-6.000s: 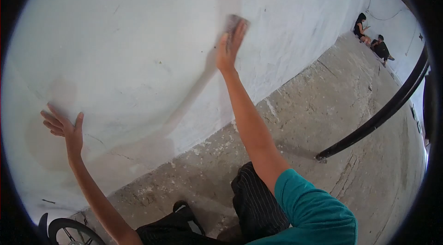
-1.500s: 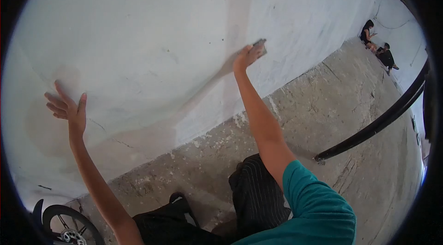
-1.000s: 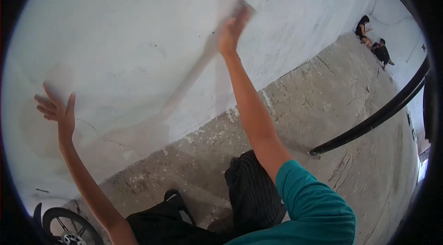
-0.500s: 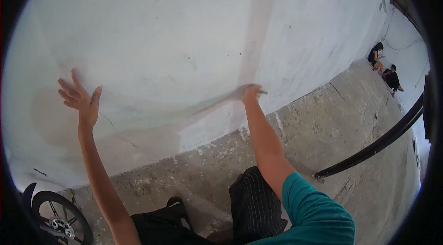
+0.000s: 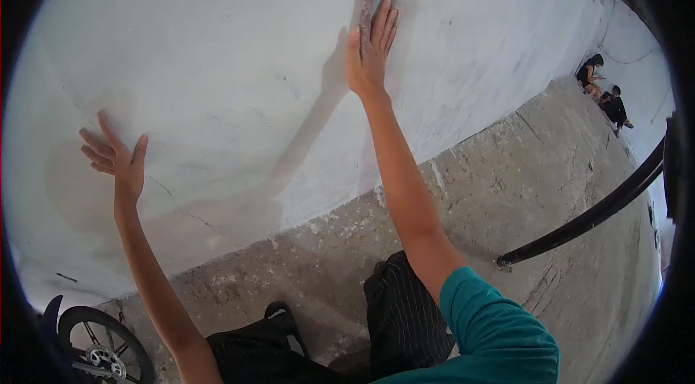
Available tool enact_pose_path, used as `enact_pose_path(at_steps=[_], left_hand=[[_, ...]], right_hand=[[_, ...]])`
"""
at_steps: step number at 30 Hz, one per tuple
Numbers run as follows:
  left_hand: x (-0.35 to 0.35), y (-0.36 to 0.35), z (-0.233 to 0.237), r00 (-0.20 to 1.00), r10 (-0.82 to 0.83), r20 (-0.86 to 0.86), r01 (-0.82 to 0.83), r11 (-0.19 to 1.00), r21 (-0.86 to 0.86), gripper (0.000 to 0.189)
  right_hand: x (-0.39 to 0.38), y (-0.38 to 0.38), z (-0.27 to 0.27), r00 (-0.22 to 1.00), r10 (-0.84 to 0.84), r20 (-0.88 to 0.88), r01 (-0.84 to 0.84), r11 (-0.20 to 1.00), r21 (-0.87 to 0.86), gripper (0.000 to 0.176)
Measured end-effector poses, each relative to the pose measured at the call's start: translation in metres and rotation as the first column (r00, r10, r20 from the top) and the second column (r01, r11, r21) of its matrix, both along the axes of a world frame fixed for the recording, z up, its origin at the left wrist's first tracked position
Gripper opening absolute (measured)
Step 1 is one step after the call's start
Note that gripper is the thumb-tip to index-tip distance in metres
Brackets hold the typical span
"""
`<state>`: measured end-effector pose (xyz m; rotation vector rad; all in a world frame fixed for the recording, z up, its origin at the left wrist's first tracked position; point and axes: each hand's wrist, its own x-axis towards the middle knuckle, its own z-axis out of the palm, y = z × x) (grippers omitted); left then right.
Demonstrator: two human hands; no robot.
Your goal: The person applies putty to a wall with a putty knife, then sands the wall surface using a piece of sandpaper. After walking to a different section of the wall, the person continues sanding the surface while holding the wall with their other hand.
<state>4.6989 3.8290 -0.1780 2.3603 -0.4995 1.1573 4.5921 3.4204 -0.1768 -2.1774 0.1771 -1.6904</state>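
The white plastered wall (image 5: pixel 217 58) fills most of the view and meets a rough concrete floor (image 5: pixel 550 167) at its foot. A paler vertical strip runs down the plaster under the person's raised arm. The step in hand looks like rubbing down this strip in long up-and-down strokes. The right hand (image 5: pixel 368 58) is at the top of its reach, fingers stretched flat over a small grey-brown block (image 5: pixel 360 6), apparently a sanding block, and pins it against the plaster high on the strip. The left hand (image 5: pixel 116 163) is open, all 5 digits spread, and lies flat on the wall well to the left and lower, seemingly as a brace. A fair next move would be a stroke back down the same strip. That calls for even pressure through the flat fingers so the block neither tips nor slips out, with the braced palm holding its place. Around the person are a black pipe (image 5: pixel 594 214) slanting to the floor on the right, a bicycle wheel (image 5: pixel 94 340) at the lower left, and 2 people (image 5: pixel 604 91) sitting far off by the wall. Compared with 0.5 s ago, the right hand has swept from near the wall's foot to the top of the strip, while the left hand has barely shifted.
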Motion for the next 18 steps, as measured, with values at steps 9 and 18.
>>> enact_pose_path(at_steps=[9, 18], left_hand=[[0.003, 0.001, -0.001, 1.0, 0.019, 0.006, -0.019, 1.0, 0.007, 0.083], [-0.001, 0.003, 0.001, 1.0, 0.017, 0.004, -0.017, 1.0, 0.007, 0.084]], right_hand=[[0.016, -0.095, -0.087, 0.933, -0.102, 0.346, -0.066, 0.896, 0.44, 0.083], [0.022, -0.122, -0.224, 0.971, -0.241, -0.006, 0.039, 0.134, 0.99, 0.073]])
